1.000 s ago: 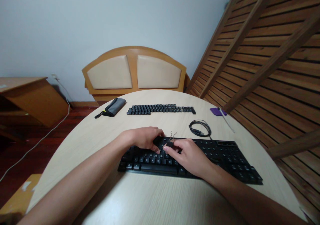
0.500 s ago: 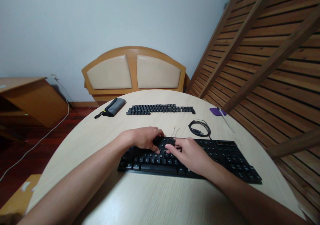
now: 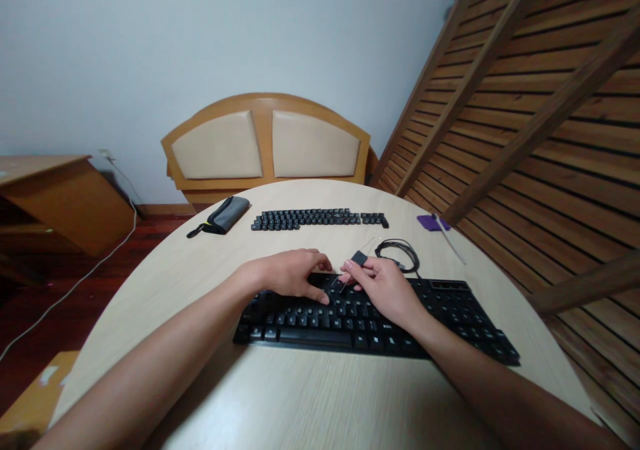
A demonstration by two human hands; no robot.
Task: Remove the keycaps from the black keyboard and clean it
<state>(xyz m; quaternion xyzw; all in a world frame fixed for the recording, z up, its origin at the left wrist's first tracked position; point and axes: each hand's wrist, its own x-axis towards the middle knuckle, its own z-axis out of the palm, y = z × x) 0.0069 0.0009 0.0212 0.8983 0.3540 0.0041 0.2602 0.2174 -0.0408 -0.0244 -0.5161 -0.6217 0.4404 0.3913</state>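
Observation:
A black keyboard (image 3: 320, 337) lies across the round table, with many of its upper keys stripped of caps. My right hand (image 3: 387, 283) is closed on a keycap puller (image 3: 359, 258), which has a black handle and thin wire ends. One wire end points down over the keyboard's bare switches; the other sticks out toward the back. My left hand (image 3: 295, 273) rests on the upper left of the keyboard, thumb and fingers apart, with nothing visible in it. Loose keycaps (image 3: 310, 218) stand in rows behind the keyboard.
A grey zip pouch (image 3: 227, 215) lies at the back left. The coiled keyboard cable (image 3: 410, 257) sits behind the keyboard's right half. Farther right are a purple cloth (image 3: 430, 223) and a thin white stick (image 3: 453, 242). A wooden slatted frame (image 3: 540, 137) leans close on the right.
The keycap puller has tilted, and its handle has moved right and back in my right hand. My left thumb has slid slightly right, away from the puller.

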